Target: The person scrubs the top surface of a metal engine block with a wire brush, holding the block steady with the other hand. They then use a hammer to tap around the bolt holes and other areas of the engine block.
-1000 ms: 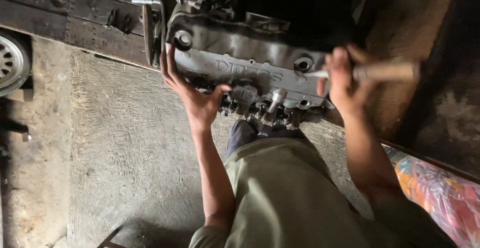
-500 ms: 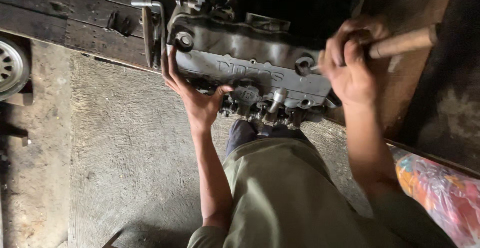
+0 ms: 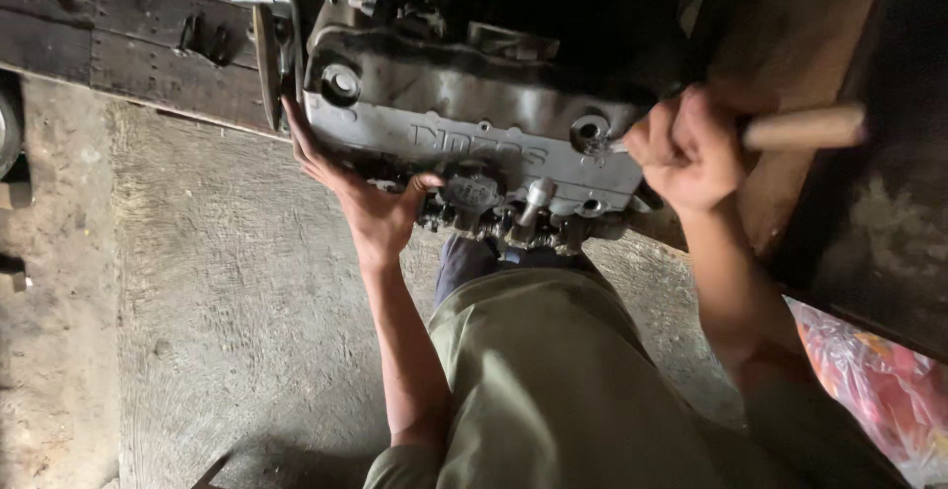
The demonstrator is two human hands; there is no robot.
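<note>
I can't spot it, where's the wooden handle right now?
In the head view, upper right: the wooden handle sticks out of the right hand, beside the engine.

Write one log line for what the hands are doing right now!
left hand: flat against engine edge | right hand: gripping wooden handle by engine's right end | floor: concrete

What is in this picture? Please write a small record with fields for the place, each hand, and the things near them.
Place: concrete floor beside dark wooden planks
Main thing: grey metal engine block
Left hand: pressed flat against the engine's near edge
Right hand: fist closed on a wooden handle
Also near: bent metal bar; colourful plastic sheet
</note>
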